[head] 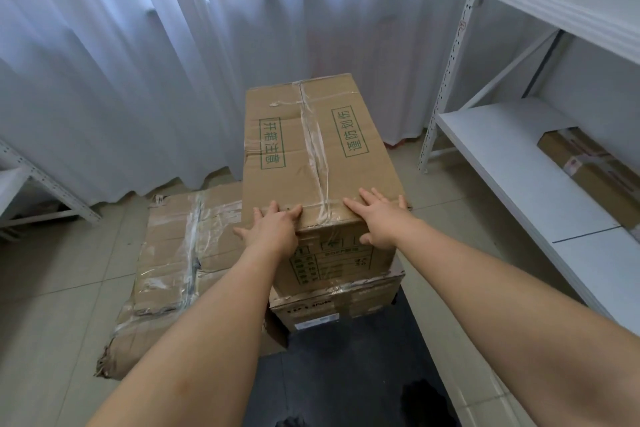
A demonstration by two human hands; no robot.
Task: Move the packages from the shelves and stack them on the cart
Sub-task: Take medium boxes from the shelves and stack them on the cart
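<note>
A tall taped cardboard box (311,149) with green printed characters stands on a flatter cardboard box (339,305), which rests on the dark cart deck (332,374). My left hand (273,229) lies over the tall box's near top edge at the left, fingers on top and thumb off the corner. My right hand (377,215) lies flat on the near top edge at the right, thumb down the front face. Both hands touch the box.
A wide, crumpled taped box (180,263) lies on the tiled floor left of the cart. White metal shelving (519,163) stands at right, with a brown package (595,170) on a lower level. Another shelf frame (45,184) is at left. White curtains hang behind.
</note>
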